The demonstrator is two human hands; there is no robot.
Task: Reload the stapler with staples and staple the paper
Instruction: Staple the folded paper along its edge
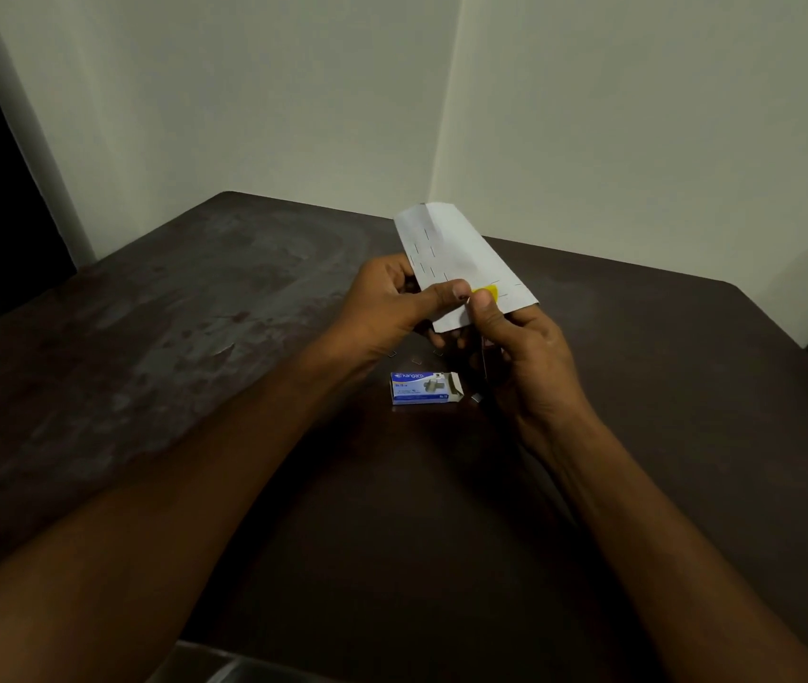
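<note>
Dim, soft, wide-angle edge distortion

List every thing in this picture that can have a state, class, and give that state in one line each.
paper: folded, held above the table, many staples already in it.
stapler: yellow, mostly hidden, set against the paper's lower edge.
left hand: gripping the paper, thumb on top.
right hand: closed on the stapler.
staple box: lying flat on the table, end flap open.
loose staples: scattered near the box.
table: dark, worn and patchy.

White paper (461, 261) with rows of short dark staple marks; yellow stapler (486, 291) tip. Staple box (422, 387) blue and white. Desk (195, 313) dark brown, greyish worn patches. Walls (293, 91) off-white.
</note>
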